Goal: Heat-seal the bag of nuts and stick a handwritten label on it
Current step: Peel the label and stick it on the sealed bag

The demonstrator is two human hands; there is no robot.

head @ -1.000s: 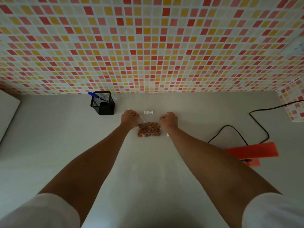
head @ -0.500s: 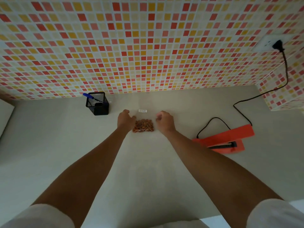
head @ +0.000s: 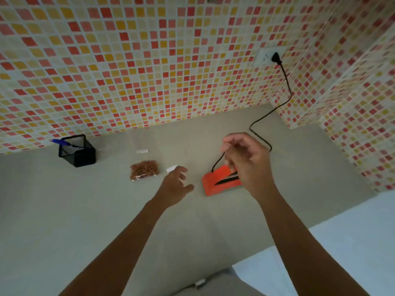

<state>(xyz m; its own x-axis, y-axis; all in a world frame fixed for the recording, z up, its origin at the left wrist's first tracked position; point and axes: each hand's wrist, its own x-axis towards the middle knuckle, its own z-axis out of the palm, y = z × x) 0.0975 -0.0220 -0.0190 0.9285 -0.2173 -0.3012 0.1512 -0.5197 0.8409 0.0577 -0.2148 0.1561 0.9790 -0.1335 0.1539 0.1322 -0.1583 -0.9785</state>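
Note:
The clear bag of nuts (head: 144, 169) lies flat on the grey counter (head: 106, 210), with no hand on it. A small white label (head: 142, 151) sits just behind it, and another white slip (head: 171, 168) lies to its right. My left hand (head: 176, 184) hovers with relaxed, spread fingers between the bag and the orange heat sealer (head: 215, 182), its fingertips near the white slip. My right hand (head: 245, 161) is raised over the sealer, blurred, its fingers loosely curled with nothing visible in them. It hides the sealer's right part.
A black mesh pen holder (head: 77, 151) with a blue pen (head: 62, 142) stands at the back left. The sealer's black cord (head: 286, 99) runs up to a wall socket (head: 268, 57). Tiled walls close the back and right. The counter's front edge (head: 277, 242) runs at lower right.
Both hands have left the bag and moved right. The right hand has risen over the heat sealer, and the left trails beside it. The view has swung right.

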